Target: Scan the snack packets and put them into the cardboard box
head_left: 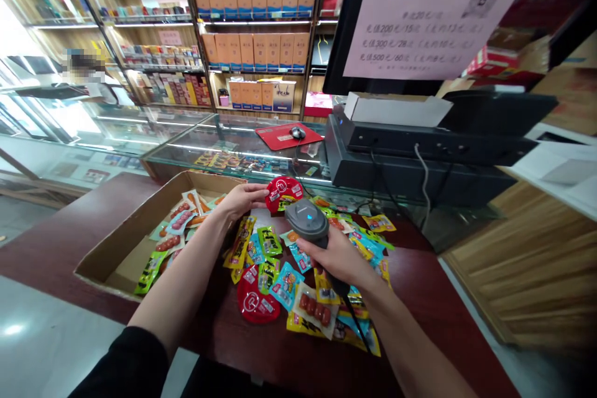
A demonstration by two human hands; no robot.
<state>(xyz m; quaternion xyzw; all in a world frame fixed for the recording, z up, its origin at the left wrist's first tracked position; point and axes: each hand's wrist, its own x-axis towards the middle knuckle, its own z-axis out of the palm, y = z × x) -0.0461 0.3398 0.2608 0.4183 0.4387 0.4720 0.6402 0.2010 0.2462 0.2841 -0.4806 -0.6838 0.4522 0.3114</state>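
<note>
Between its thumb and fingers, my left hand [243, 201] holds a round red snack packet [281, 191] by its left edge. My right hand [339, 253] is wrapped round the handle of a dark grey barcode scanner [308, 219], whose head is close beside the red packet. A cable runs down from the scanner's handle. Under and around both hands lie loose snack packets in blue, green and yellow, among them a clear packet of small sausages [315, 310]. Another red packet [257, 297] lies nearer me. To the left, a cardboard box [116, 249] holds more snack packets.
The packets lie on a dark red table [196, 336]. Behind it is a glass display counter [186, 143] with a red mouse pad [275, 137] and mouse. A monitor and a black cash drawer [420, 168] stand at right. A person is at far left.
</note>
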